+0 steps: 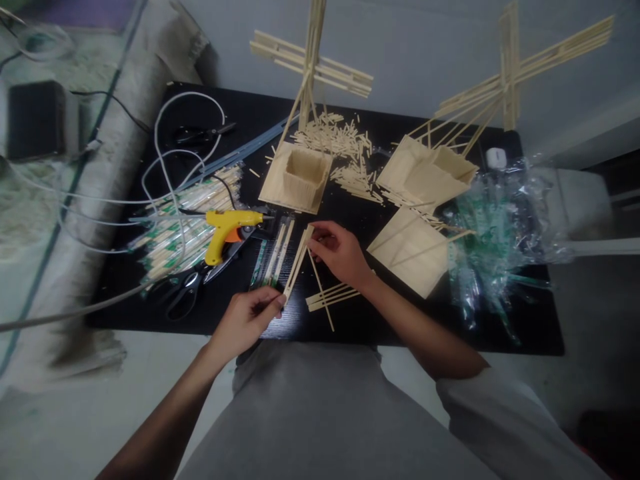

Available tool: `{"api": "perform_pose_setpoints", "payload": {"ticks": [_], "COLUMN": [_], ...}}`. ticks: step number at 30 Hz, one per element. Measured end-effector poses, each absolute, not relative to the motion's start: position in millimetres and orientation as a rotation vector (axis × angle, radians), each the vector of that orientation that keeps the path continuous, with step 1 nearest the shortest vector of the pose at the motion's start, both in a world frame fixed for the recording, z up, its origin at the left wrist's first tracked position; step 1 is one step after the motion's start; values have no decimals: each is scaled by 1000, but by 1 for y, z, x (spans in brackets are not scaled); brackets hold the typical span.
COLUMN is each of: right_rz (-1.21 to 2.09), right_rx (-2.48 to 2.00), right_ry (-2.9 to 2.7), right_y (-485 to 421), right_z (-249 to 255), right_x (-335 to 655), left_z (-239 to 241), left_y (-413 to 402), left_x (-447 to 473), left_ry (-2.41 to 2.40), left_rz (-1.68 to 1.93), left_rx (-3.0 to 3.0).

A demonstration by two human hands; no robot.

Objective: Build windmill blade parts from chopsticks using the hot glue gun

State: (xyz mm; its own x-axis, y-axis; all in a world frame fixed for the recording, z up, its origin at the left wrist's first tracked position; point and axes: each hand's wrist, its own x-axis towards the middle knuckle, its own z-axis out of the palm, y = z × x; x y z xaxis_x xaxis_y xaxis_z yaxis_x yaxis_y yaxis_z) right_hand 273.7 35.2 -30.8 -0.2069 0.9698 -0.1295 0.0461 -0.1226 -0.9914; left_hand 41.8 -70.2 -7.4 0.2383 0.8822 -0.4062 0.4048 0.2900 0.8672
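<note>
Between my hands is a narrow frame of thin wooden sticks (297, 265), slanting over the black table. My left hand (253, 315) pinches its lower end between thumb and fingers. At the upper end, my right hand (340, 252) is closed with thumb and fingertips on the sticks. Under my right wrist lies a second frame of joined sticks (330, 297), and a single stick (323, 293) crosses it. Packed sticks in a clear wrapper (277, 257) rest just beyond my left hand. A yellow glue gun (225, 230) lies to the left of them.
Wooden windmill-like models (313, 173) (425, 167) stand at the back, with a heap of cut stick pieces (335, 137) between. Scissors (185, 297), wrapped stick bundles (175, 240) and looping white cables (157, 133) crowd the left. Crumpled plastic wrappers (487, 247) lie right, beside a wooden sheet (415, 260).
</note>
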Motion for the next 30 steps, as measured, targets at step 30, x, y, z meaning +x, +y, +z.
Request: {"api": "perform_pose_setpoints", "payload": {"ticks": [30], "right_rz": [1619], "right_rx": [-1199], "right_ry": [-1226], "right_y": [48], "right_z": [-30], "right_x": [270], "left_z": [-8], "left_y": [-71], "left_x": [42], "left_ry": [1348], "left_rz": [536], "left_rx": [1269]}}
